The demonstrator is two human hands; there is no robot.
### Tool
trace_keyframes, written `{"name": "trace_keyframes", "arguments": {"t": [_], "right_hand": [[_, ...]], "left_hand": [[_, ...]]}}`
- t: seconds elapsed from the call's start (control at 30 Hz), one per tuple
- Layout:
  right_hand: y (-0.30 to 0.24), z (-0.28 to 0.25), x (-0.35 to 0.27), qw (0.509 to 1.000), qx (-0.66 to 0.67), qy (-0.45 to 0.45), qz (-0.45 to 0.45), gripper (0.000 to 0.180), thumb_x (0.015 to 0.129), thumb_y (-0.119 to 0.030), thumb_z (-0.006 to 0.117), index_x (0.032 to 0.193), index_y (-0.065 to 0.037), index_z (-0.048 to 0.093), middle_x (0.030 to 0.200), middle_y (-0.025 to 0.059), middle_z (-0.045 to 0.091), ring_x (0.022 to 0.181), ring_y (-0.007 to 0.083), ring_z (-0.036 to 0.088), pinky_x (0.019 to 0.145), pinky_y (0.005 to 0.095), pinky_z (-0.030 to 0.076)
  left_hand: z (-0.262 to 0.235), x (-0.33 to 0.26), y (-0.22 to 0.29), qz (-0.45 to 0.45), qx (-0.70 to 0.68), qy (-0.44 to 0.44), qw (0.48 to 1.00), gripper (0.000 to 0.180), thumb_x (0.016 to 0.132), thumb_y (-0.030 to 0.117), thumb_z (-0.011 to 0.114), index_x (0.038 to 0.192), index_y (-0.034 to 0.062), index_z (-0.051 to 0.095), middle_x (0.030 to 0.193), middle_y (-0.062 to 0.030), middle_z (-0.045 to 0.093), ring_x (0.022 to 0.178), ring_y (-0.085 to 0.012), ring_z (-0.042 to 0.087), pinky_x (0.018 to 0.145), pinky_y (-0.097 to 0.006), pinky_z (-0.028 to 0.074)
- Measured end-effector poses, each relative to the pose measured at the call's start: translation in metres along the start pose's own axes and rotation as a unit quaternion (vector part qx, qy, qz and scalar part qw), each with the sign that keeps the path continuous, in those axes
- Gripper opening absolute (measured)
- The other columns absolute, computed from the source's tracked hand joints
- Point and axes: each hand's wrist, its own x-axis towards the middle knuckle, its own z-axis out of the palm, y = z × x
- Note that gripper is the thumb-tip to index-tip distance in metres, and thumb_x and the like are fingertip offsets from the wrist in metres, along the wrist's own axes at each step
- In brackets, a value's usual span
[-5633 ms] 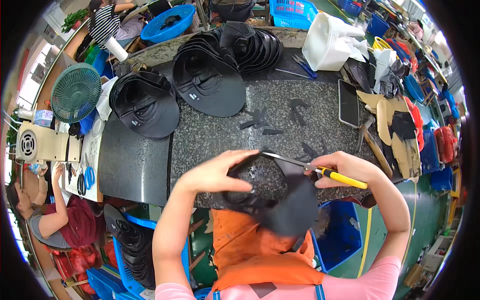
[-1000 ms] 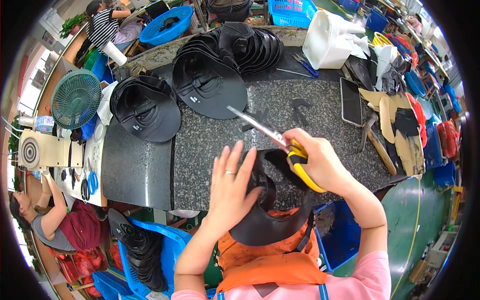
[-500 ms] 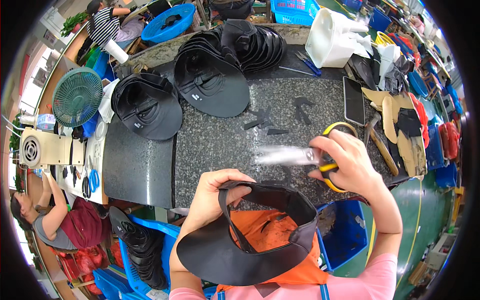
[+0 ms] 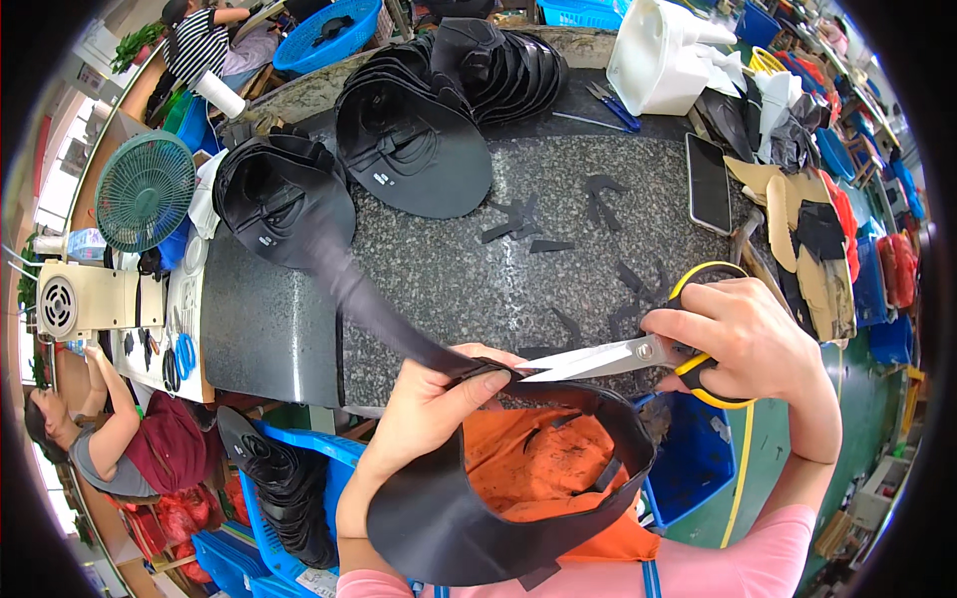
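Note:
In my left hand (image 4: 424, 404) is a black visor cap (image 4: 488, 533), pinched between thumb and fingers at the end of its band. From that pinch a loose black strap (image 4: 384, 319) swings out to the upper left, blurred at its far end. My right hand (image 4: 753, 339) grips scissors (image 4: 598, 359) by their yellow-and-black handles. The blade tips meet the band's edge right beside my left thumb; the blades look closed or nearly so. Through the cap's opening an orange apron (image 4: 538, 458) shows. Small black offcuts (image 4: 518, 221) lie scattered on the speckled stone slab (image 4: 429, 269).
Stacked black visor caps (image 4: 414, 149) stand at the back, with another stack (image 4: 284, 204) to the left. A phone (image 4: 708, 184), a hammer (image 4: 758, 254), pliers (image 4: 613, 108) and a white container (image 4: 658, 60) lie along the right and back. Blue bins (image 4: 693, 463) flank me. Another person sits far left.
The scissors have come down and left to the cap band, from above the slab. The band's strap now swings out to the upper left. More offcuts show near my right hand.

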Motion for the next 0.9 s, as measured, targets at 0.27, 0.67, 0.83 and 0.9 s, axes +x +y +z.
{"name": "trace_keyframes", "arguments": {"t": [0.27, 0.67, 0.83, 0.9], "right_hand": [[-0.006, -0.001, -0.004, 0.999, 0.026, -0.029, 0.026, 0.055, 0.061, -0.028, 0.085, 0.107, -0.009, 0.063, 0.073, 0.0039, 0.056, 0.063, 0.0266, 0.059, 0.054, 0.038, 0.046], [-0.002, 0.006, -0.011, 0.971, 0.214, -0.094, 0.054, 0.053, 0.072, -0.031, 0.082, 0.114, -0.006, 0.061, 0.089, 0.0089, 0.067, 0.077, 0.0317, 0.067, 0.062, 0.04, 0.053], [-0.002, 0.0, -0.013, 0.978, 0.177, -0.093, 0.052, 0.055, 0.07, -0.031, 0.083, 0.114, -0.007, 0.062, 0.087, 0.0087, 0.065, 0.075, 0.0319, 0.066, 0.061, 0.0399, 0.052], [-0.003, -0.002, -0.014, 0.989, 0.123, -0.069, 0.037, 0.055, 0.068, -0.031, 0.083, 0.114, -0.008, 0.062, 0.086, 0.0083, 0.063, 0.073, 0.0306, 0.065, 0.06, 0.0395, 0.052]], "left_hand": [[0.008, -0.005, -0.008, 0.067, 0.072, 0.044, 0.994, 0.018, 0.092, -0.001, 0.061, 0.108, -0.0023, 0.069, 0.103, -0.0105, 0.071, 0.087, -0.0126, 0.065, 0.077, -0.026, 0.053], [0.019, -0.008, -0.012, 0.122, -0.03, 0.044, 0.991, 0.017, 0.091, -0.005, 0.061, 0.106, -0.0027, 0.069, 0.104, -0.0131, 0.07, 0.099, -0.018, 0.066, 0.087, -0.03, 0.051], [0.019, -0.01, -0.011, 0.138, 0.037, 0.061, 0.988, 0.018, 0.09, -0.006, 0.061, 0.106, -0.0018, 0.069, 0.103, -0.013, 0.071, 0.099, -0.0183, 0.066, 0.087, -0.03, 0.051], [0.021, -0.01, -0.011, 0.139, 0.047, 0.065, 0.987, 0.019, 0.09, -0.006, 0.062, 0.106, -0.0018, 0.069, 0.103, -0.0131, 0.071, 0.098, -0.0184, 0.067, 0.087, -0.03, 0.052]]}}
